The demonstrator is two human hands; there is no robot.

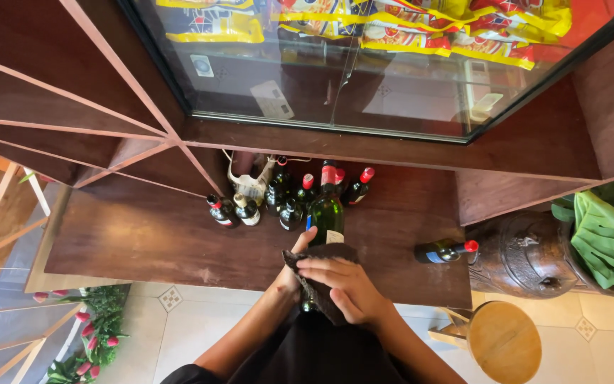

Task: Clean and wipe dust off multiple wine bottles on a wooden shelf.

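Bottle between hands, cloth under right hand

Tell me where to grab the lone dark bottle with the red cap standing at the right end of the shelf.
Probably take the lone bottle around its body, coming from the left: it stands upright, apart from the others, with the carved dark pot close against its right.

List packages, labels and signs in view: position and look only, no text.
Yellow-and-red snack packets: behind glass cabinet front, top.
White rectangular sticker: on glass, centre-left.
Pale label: green glass bottle, held under dark cloth.
Blue label: lying dark bottle, right.
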